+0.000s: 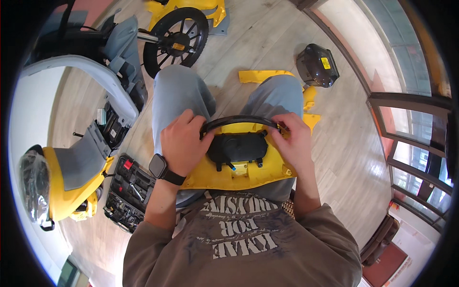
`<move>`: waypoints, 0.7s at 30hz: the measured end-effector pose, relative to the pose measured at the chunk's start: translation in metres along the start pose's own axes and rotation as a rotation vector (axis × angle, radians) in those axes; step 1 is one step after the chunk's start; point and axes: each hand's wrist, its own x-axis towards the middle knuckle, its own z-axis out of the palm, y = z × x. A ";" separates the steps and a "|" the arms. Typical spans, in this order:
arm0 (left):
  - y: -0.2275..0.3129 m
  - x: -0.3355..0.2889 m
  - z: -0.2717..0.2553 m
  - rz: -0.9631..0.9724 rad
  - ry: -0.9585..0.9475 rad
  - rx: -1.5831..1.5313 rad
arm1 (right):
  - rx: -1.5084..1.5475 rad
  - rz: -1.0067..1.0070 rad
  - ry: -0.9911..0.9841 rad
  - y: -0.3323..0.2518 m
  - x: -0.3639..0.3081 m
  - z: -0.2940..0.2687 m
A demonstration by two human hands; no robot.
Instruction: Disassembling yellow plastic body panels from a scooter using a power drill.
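Observation:
A yellow scooter body panel (pixel 196 182) lies across my lap with its inner side up. Fixed at its middle is a black plastic housing (pixel 238 147) with a short blue-tipped stub at its lower edge. A curved black trim strip (pixel 241 118) arches over the panel's far edge. My left hand (pixel 183 143), with a watch on its wrist, pinches the strip's left end. At the other end, the thumb and fingers of my right hand (pixel 292 139) are closed on the strip. Some of the fingertips are hidden behind it.
A partly stripped yellow and grey scooter (pixel 79 165) stands at the left, its front wheel (pixel 176 43) ahead. Beside it lies an opened tool case (pixel 126 191). A glossy black part (pixel 317 65) and a yellow panel piece (pixel 260 75) rest on the floor. Framed windows (pixel 411 112) line the right.

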 end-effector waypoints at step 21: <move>-0.004 0.001 0.015 -0.059 -0.005 -0.094 | -0.146 -0.032 -0.002 0.005 0.000 0.012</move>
